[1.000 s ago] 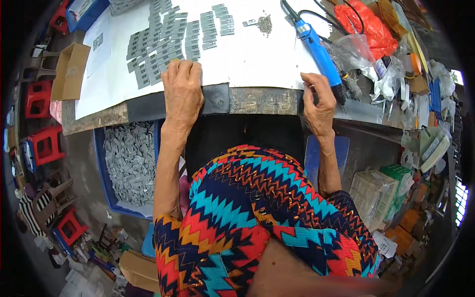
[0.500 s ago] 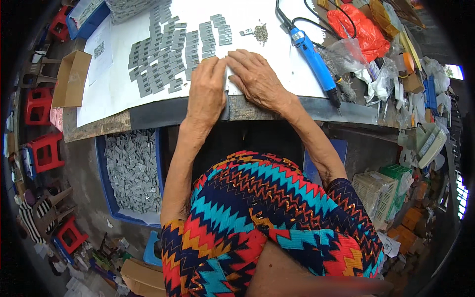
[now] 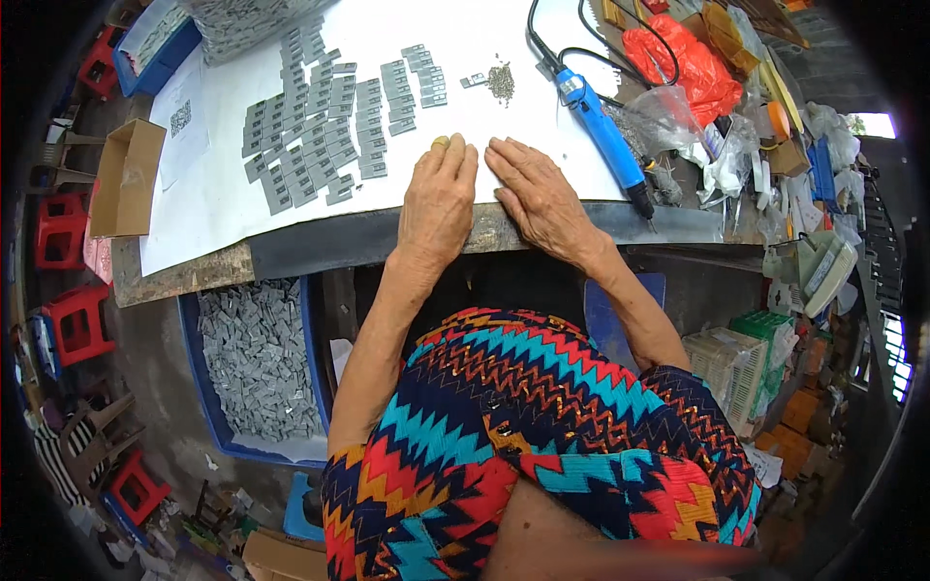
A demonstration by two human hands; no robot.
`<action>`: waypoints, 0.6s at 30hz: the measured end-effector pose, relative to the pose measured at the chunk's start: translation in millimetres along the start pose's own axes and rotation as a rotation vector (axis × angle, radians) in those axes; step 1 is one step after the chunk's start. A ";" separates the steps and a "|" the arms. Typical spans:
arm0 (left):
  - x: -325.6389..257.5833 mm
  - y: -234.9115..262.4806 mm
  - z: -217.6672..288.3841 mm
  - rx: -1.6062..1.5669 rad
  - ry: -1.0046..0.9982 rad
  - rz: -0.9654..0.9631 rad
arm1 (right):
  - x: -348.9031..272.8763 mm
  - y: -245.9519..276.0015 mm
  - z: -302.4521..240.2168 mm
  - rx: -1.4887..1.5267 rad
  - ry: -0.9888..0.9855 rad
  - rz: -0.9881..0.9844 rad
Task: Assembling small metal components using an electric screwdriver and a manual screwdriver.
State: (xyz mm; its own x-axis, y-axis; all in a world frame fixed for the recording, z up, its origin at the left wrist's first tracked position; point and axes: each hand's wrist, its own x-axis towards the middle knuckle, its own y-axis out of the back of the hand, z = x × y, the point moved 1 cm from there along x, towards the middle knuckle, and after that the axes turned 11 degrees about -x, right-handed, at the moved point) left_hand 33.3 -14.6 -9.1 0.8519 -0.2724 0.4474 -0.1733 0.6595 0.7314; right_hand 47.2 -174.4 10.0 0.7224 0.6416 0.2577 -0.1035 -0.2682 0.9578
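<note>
Above the near edge of a white sheet [image 3: 373, 24] on the worktable are my two hands, backs up and a small gap between them. My left hand [image 3: 438, 208] has its fingers stretched forward, with a yellowish cover on one fingertip. The fingers of my right hand [image 3: 541, 198] are also extended, the thumb partly apart. No held object shows; the palms are hidden. Left of my left hand lie rows of small grey rectangular parts [image 3: 315, 131]. Beyond my right hand is a pile of tiny screws [image 3: 501, 84], with one grey part [image 3: 473, 80] beside it.
A blue electric screwdriver [image 3: 605, 126] with a black cable lies at right. Past it sit a red plastic bag [image 3: 693, 68] and clear bags. Below the table's left side stands a blue bin [image 3: 199, 382] of grey parts. An open cardboard box [image 3: 126, 179] stands at the left edge.
My hands have drawn apart from each other, and their fingertips are farther from the rows of grey parts. The whole view has shifted slightly.
</note>
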 end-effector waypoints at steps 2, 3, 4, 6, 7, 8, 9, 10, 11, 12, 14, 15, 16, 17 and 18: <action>1.0 2.4 1.9 0.016 -0.012 0.000 | 3.2 2.2 -2.1 -0.011 0.009 0.019; 2.1 4.2 3.1 0.034 -0.026 -0.026 | 4.1 2.6 -3.1 -0.017 0.011 0.010; 3.0 5.4 3.9 0.052 -0.040 -0.053 | 4.5 3.2 -4.0 -0.041 0.014 0.010; 1.8 6.9 4.8 0.075 -0.011 -0.080 | 7.8 2.2 -4.5 -0.066 0.025 -0.004; 0.8 6.4 4.1 0.106 0.009 -0.113 | 10.6 0.9 -4.0 -0.064 0.029 -0.004; 1.1 5.6 3.2 0.100 0.011 -0.124 | 13.1 0.8 -3.1 -0.067 0.030 -0.004; 1.6 5.6 3.0 0.088 0.017 -0.121 | 14.2 0.1 -2.7 -0.072 0.032 -0.016; 2.4 6.5 3.2 0.065 0.013 -0.116 | 14.2 -0.8 -2.5 -0.082 0.034 0.004; 2.9 7.9 4.6 0.041 0.012 -0.113 | 13.0 -0.8 -2.0 -0.089 0.038 0.020; 3.3 9.1 5.1 0.021 0.017 -0.124 | 12.1 0.1 -1.1 -0.068 0.051 0.041; 4.6 12.5 4.8 -0.032 0.039 -0.137 | 11.3 1.8 4.7 -0.028 0.052 0.013; 4.9 13.5 3.5 -0.074 0.053 -0.150 | 11.9 0.7 7.5 0.013 0.052 -0.001; 4.9 14.7 2.5 -0.084 0.060 -0.158 | 13.6 -1.0 9.6 0.023 0.063 0.005; 4.6 16.6 3.9 -0.105 0.062 -0.182 | 15.9 0.5 9.2 0.026 0.056 -0.003; 4.6 17.2 5.1 -0.125 0.063 -0.208 | 20.5 3.4 7.1 0.023 0.051 -0.018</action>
State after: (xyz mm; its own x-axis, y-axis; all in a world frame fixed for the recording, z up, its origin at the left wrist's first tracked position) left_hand 31.7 -8.1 8.2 0.8926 -0.3695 0.2583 0.0680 0.6767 0.7331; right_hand 66.5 -167.2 17.6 0.6881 0.6821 0.2473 -0.0744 -0.2726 0.9592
